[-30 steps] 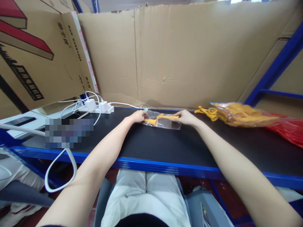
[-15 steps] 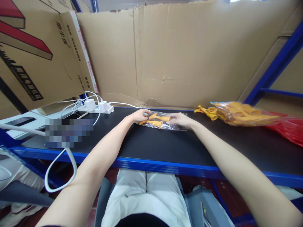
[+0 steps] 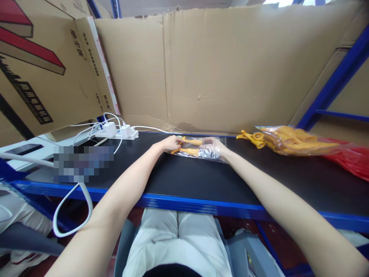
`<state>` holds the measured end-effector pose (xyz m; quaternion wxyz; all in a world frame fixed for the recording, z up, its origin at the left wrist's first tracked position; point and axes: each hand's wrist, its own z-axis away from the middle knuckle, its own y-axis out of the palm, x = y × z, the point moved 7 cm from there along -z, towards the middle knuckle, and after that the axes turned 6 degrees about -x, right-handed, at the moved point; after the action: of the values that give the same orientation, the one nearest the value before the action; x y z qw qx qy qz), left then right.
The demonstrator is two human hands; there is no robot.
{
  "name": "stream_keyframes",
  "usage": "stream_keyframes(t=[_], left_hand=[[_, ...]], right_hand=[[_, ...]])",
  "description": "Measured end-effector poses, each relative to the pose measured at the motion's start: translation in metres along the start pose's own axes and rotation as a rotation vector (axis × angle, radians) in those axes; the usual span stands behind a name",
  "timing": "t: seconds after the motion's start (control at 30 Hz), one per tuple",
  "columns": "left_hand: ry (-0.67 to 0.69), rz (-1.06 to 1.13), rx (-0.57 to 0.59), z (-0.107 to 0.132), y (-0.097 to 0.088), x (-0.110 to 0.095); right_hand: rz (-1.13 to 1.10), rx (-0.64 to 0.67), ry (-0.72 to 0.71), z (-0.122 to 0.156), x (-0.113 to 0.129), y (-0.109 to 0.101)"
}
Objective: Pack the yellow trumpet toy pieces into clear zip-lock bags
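Observation:
A clear plastic bag [image 3: 213, 155] lies on the black tabletop with two long yellow plastic pieces, flared at the ends. The upper yellow piece [image 3: 192, 142] and the lower yellow piece [image 3: 188, 152] lie nearly side by side. At the bag's left end, my left hand [image 3: 172, 143] is closed on the narrow ends of the pieces; its fingertips are partly hidden. My right hand [image 3: 213, 146] is bent over the bag's right part, its fingers gripping the film beside the flared ends.
To the right lie loose yellow pieces [image 3: 251, 137], a large bag of yellow pieces [image 3: 300, 142] and a red plastic bag [image 3: 350, 157]. A power strip [image 3: 131, 134] with white cables stands at the back left. Tall cardboard [image 3: 230, 69] closes off the back; a blue edge [image 3: 196, 205] runs along the front.
The two yellow pieces have come apart and lie more parallel, the upper one further back. My right hand has shifted slightly on the bag; my left fingers have closed further over the left ends.

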<state>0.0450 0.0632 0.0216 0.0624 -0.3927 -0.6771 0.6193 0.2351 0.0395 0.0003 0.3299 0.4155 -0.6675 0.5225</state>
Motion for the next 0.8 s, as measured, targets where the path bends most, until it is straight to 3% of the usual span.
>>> stream_keyframes(t=[0.1,0.27,0.4,0.57,0.8], left_hand=[[-0.055,0.121,-0.035,-0.002,0.002,0.007],[-0.153,0.303,-0.084,-0.006,0.002,0.018],[-0.141,0.347,-0.071,-0.007,0.0,0.015],[-0.121,0.326,-0.077,-0.005,-0.001,0.008],[-0.033,0.042,-0.181,-0.002,-0.006,-0.005]], right_hand=[[-0.038,-0.04,0.055,0.001,-0.002,-0.006],[-0.127,0.377,0.048,0.022,0.016,0.015],[-0.071,0.535,0.023,0.035,0.025,0.023],[0.027,0.571,-0.006,0.039,0.03,0.027],[0.024,0.556,-0.021,0.04,0.039,0.032]])
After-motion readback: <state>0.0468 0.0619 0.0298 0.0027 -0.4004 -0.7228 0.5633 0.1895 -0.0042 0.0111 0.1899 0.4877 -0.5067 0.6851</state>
